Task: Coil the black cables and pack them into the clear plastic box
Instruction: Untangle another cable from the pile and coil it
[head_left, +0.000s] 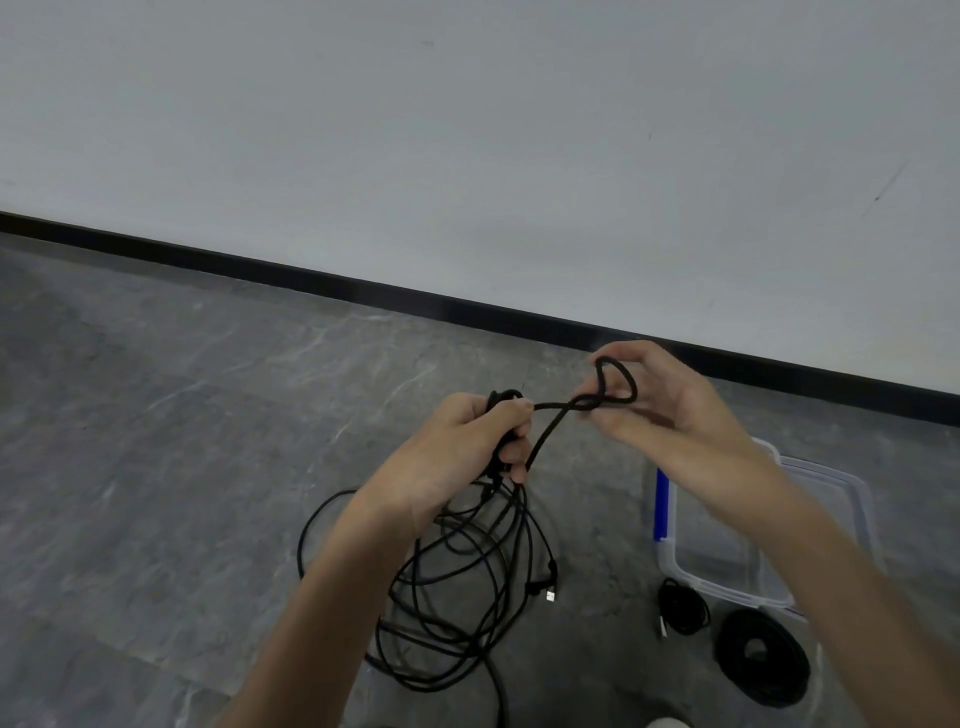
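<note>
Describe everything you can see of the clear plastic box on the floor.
The clear plastic box is a see-through rectangular tub with rounded corners and a blue clip on its left side. It stands upright on the grey floor, without lid; its visible part holds nothing. The right forearm hides much of it. Two coiled black cables, a small coil and a bigger coil, lie by its near edge; touching or not, I cannot tell.

On the floor (156, 415) the cable tangle (457, 597) lies left of the box (717, 545), with a small coil (683, 605) and a larger coil (761, 657) to its right just before the box, and the wall (467, 130) behind all.
</note>
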